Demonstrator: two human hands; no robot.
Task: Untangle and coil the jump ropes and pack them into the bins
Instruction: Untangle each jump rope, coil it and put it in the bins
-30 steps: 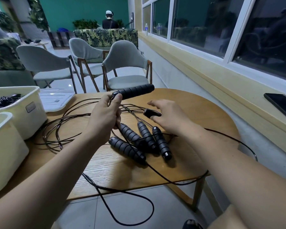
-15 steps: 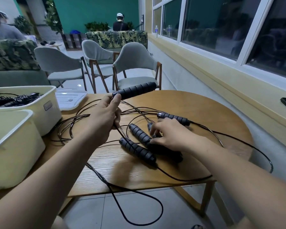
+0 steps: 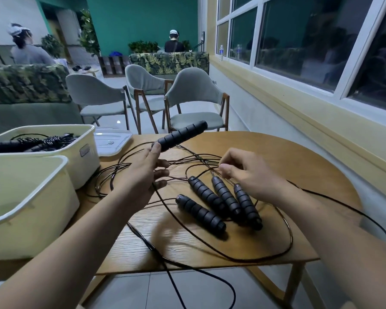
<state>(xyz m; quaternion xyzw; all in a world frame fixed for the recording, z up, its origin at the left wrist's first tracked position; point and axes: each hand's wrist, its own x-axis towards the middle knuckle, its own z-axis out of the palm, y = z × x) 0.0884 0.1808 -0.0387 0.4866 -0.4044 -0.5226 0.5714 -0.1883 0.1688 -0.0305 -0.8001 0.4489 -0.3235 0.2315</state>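
My left hand (image 3: 146,172) holds one black ribbed jump-rope handle (image 3: 181,136) by its near end, raised above the round wooden table (image 3: 299,166) and pointing up to the right. My right hand (image 3: 247,172) pinches a thin black cord (image 3: 212,169) just above several black handles (image 3: 218,204) lying side by side on the table. Tangled black cords (image 3: 111,175) loop across the tabletop and hang over the front edge toward the floor.
Two cream bins stand at the left: the near one (image 3: 31,197) looks empty, the far one (image 3: 85,139) holds coiled ropes. A white lid (image 3: 111,142) lies behind them. Grey chairs (image 3: 194,101) stand beyond the table. A window ledge (image 3: 321,112) runs along the right.
My right hand has lifted off the handles on the table and now pinches a cord above them. The left hand keeps the raised handle in about the same place.
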